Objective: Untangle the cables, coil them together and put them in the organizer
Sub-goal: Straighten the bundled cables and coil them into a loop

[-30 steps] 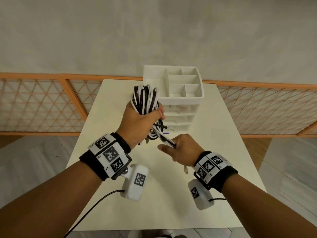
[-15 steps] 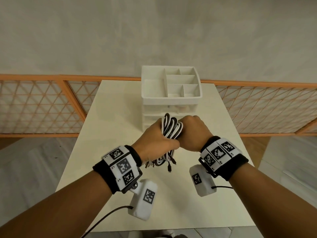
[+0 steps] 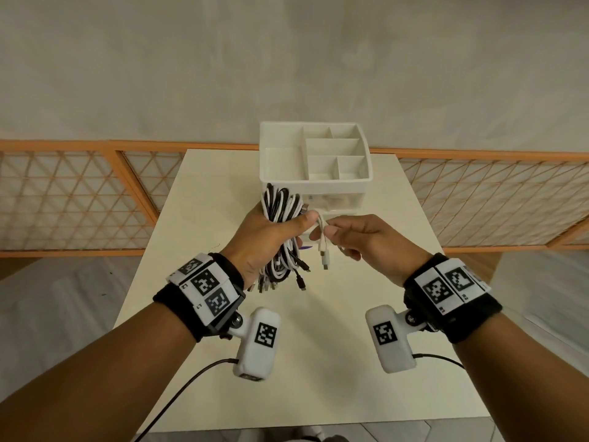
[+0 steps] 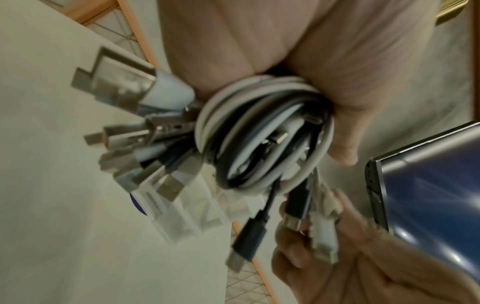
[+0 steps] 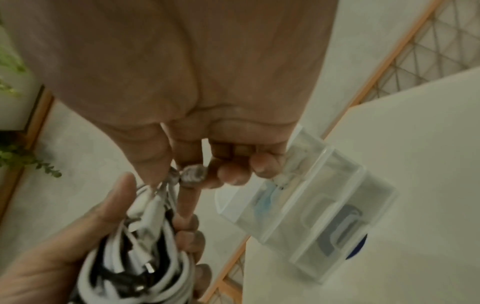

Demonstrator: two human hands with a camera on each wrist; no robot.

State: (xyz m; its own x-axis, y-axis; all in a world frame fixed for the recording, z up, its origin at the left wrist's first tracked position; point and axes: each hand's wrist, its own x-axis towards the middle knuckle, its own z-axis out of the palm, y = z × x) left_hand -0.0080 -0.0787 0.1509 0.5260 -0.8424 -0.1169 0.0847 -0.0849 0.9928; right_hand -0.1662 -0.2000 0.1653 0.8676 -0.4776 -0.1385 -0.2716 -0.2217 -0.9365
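A coil of black and white cables (image 3: 282,215) stands upright in my left hand (image 3: 271,234), whose fingers wrap round its middle above the table. Several plug ends (image 3: 280,279) dangle below the fist. The same bundle (image 4: 262,142) fills the left wrist view and shows as a bundle (image 5: 140,263) in the right wrist view. My right hand (image 3: 347,234) pinches loose white cable ends (image 3: 323,247) just right of the coil, thumb against fingers. The white organizer (image 3: 315,161) stands at the table's far end, its top tray compartments bare, clear drawers below.
The cream table (image 3: 366,362) spreads under both hands. An orange lattice railing (image 3: 79,199) runs behind it on both sides. A dark screen (image 4: 428,195) shows at the right of the left wrist view. Camera cords trail from both wrists.
The hands were pressed together round the coil; now my right hand has come away to the right, pinching white cable ends. My left hand has lifted the coil towards the organizer.
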